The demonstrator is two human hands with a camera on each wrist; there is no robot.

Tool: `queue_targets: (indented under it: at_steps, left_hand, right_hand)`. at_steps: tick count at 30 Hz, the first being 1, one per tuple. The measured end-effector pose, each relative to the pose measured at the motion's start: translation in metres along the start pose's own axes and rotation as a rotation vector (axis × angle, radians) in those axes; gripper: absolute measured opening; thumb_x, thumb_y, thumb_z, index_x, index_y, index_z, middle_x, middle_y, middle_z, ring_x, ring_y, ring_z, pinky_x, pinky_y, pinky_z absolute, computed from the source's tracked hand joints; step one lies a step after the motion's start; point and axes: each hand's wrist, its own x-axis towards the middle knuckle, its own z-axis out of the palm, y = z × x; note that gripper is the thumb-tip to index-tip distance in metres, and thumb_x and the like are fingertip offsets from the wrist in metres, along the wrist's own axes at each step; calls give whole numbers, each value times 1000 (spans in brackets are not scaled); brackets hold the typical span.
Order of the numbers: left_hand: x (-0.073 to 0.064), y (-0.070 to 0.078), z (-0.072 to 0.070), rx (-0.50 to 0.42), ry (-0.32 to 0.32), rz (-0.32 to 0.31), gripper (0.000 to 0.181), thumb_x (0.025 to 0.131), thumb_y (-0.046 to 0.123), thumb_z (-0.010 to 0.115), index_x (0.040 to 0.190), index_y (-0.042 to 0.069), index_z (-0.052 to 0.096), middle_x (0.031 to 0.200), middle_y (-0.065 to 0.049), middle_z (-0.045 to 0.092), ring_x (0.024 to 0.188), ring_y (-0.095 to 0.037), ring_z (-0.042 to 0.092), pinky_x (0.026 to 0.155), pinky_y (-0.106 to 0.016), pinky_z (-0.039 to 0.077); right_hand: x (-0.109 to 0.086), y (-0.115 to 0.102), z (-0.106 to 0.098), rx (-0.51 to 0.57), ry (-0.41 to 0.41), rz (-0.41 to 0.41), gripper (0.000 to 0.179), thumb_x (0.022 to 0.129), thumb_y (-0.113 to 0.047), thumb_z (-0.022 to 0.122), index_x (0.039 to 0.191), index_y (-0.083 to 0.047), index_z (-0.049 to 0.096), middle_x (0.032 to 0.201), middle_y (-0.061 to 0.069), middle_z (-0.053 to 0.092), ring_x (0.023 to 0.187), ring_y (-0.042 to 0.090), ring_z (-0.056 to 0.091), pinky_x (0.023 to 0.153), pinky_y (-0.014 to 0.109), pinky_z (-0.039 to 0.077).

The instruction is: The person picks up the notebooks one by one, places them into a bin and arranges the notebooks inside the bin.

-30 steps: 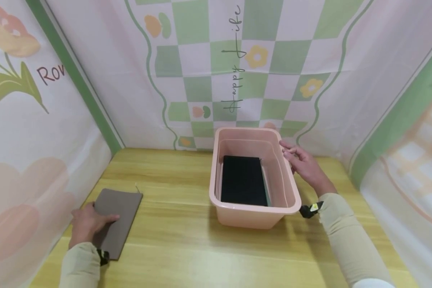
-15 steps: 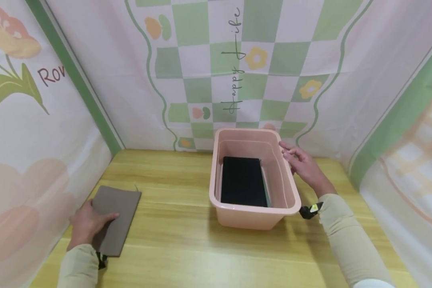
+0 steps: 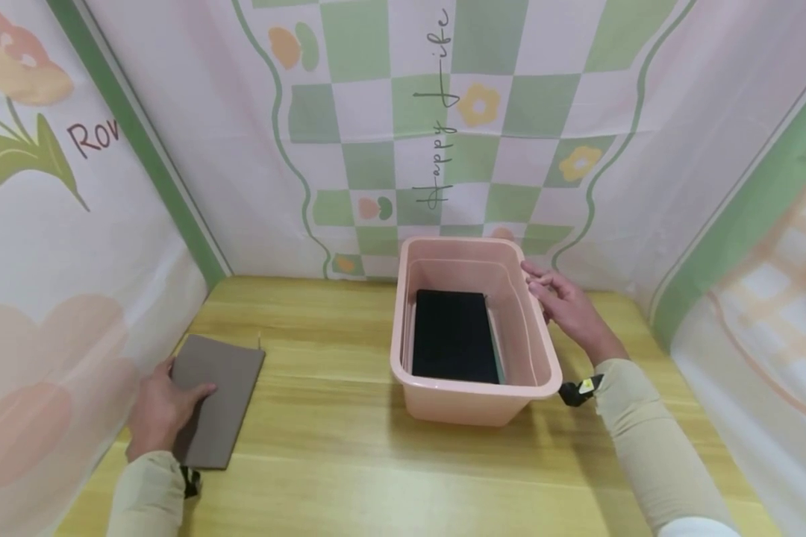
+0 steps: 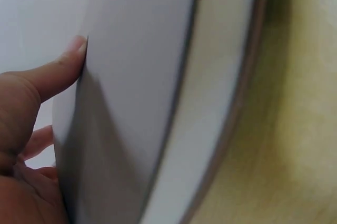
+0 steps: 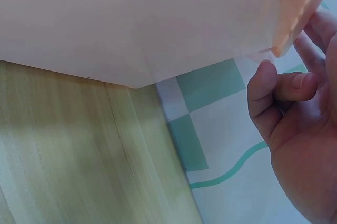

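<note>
My left hand [image 3: 156, 412] grips a grey-brown notebook [image 3: 223, 388] by its left side, thumb on the cover, fingers at the edge. The left wrist view shows pale page edges [image 4: 205, 108] between the two covers; the notebook looks tilted beside the wooden surface. A thin ribbon stands out from its far corner. On the right, a pink plastic bin [image 3: 466, 406] holds a black rectangular, book-like item [image 3: 455, 335], with a greenish edge under it. My right hand [image 3: 573, 313] touches the bin's right rim with its fingertips; in the right wrist view the thumb [image 5: 263, 84] stays off the wall.
The wooden tabletop [image 3: 322, 462] stretches between notebook and bin. Printed cloth walls [image 3: 349, 112] enclose the back and both sides; the bin stands close to the back one. Black straps [image 3: 580, 391] are on both wrists.
The notebook and my left hand have shifted slightly away from me, and the ribbon points more upright. My right hand and the bin have stayed in place.
</note>
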Motion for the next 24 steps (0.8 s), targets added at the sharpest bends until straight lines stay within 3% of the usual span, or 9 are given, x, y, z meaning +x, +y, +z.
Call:
queue_targets:
  at_steps: [7, 15, 24]
  left_hand:
    - [-1, 3, -2, -30, 62, 7, 92, 83, 35, 84, 151, -8, 39, 146, -37, 47, 128, -56, 50, 103, -65, 43]
    - [-3, 3, -1, -65, 145, 5, 82, 83, 35, 85, 146, -4, 50, 139, -36, 54, 123, -53, 56, 102, -62, 45]
    - [-2, 9, -4, -95, 197, 22, 72, 87, 33, 82, 145, 0, 53, 139, -36, 52, 129, -53, 53, 106, -62, 44]
  right_hand:
    - [-1, -2, 0, -3, 0, -4, 29, 106, -36, 53, 105, -7, 59, 164, -2, 40, 105, -4, 61, 60, 26, 55]
    - [-2, -3, 1, -17, -8, 6, 37, 107, -37, 52, 110, 0, 57, 165, -1, 38, 96, -3, 63, 61, 27, 55]
    - [-2, -1, 0, -11, -6, 12, 35, 107, -37, 53, 108, -2, 58, 166, -1, 38, 110, -7, 60, 62, 27, 56]
